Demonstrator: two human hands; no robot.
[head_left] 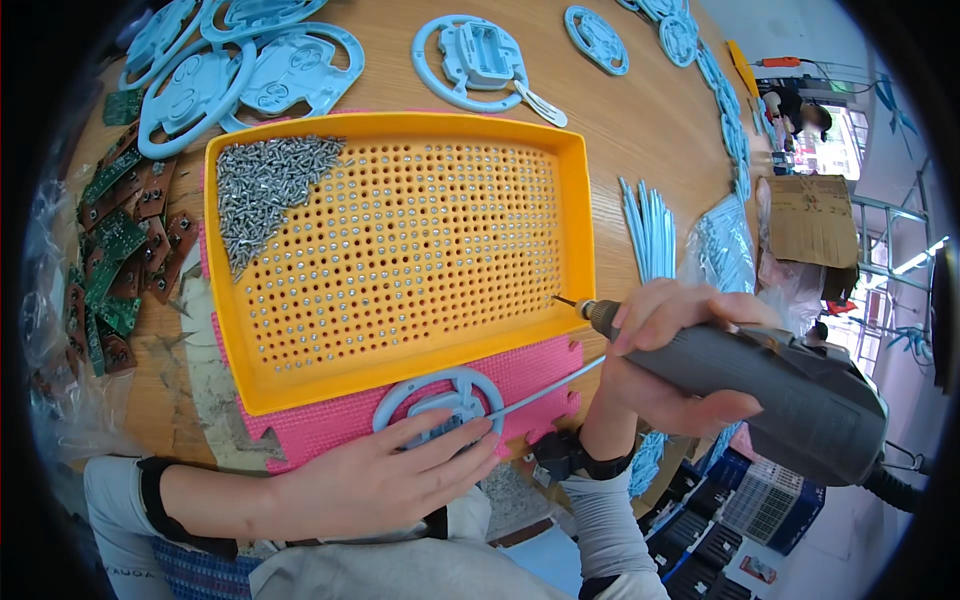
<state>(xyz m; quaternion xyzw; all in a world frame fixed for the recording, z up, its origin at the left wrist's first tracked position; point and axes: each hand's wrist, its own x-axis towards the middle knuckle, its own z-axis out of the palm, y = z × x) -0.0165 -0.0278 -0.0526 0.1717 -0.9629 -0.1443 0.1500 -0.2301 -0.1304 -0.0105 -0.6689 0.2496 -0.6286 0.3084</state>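
Note:
My right hand [680, 345] is wrapped around a dark grey electric screwdriver [775, 390]. Its thin bit [565, 300] points left, over the right edge of a yellow tray [420, 388]. The tray's perforated bed has many holes holding upright screws, and loose silver screws [268, 185] heap in its far left corner. My left hand [370, 480] lies with fingers stretched over a light blue plastic wheel [488, 388], in front of the tray; its thumb is hidden. From the wheel a pale blue stick [550, 388] runs right, toward my right wrist.
A pink foam mat [320, 435] lies under the tray. Circuit boards [120, 240] pile up at left. More blue plastic parts [200, 95] lie along the far side, with pale sticks [650, 230] at right. A cardboard box [810, 225] and another person [795, 110] are beyond.

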